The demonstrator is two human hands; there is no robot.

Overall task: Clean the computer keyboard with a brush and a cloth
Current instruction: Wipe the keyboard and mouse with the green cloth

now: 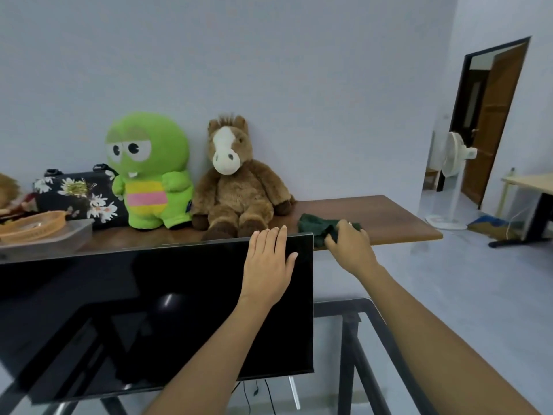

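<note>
Clutter fills the left end of the wooden shelf (374, 217): an orange basket (33, 224) sits on a grey tray (59, 238), and behind them lies a black bag with white flowers (77, 193). Just right of the bag stands a green stuffed toy (149, 169), and beside it a brown plush horse (236, 181) sits against the pale wall. Below and in front of the shelf hangs a dark screen (149, 310), switched off and showing only reflections. The left hand (269, 265) lies flat against the screen's upper right corner, fingers straight and close together, their tips reaching over the top edge. Right of the screen, a dark green cloth (317, 229) lies crumpled on the shelf near its front edge. The right hand (350, 247) is on the cloth, fingers curled down into the fabric and gripping it. Under both forearms runs a black metal frame (359, 307) of a glass table. Neither keyboard nor brush shows in this view. Farther right stand a white fan (454, 163), a brown door (496, 121) and a pale desk (529, 184).
</note>
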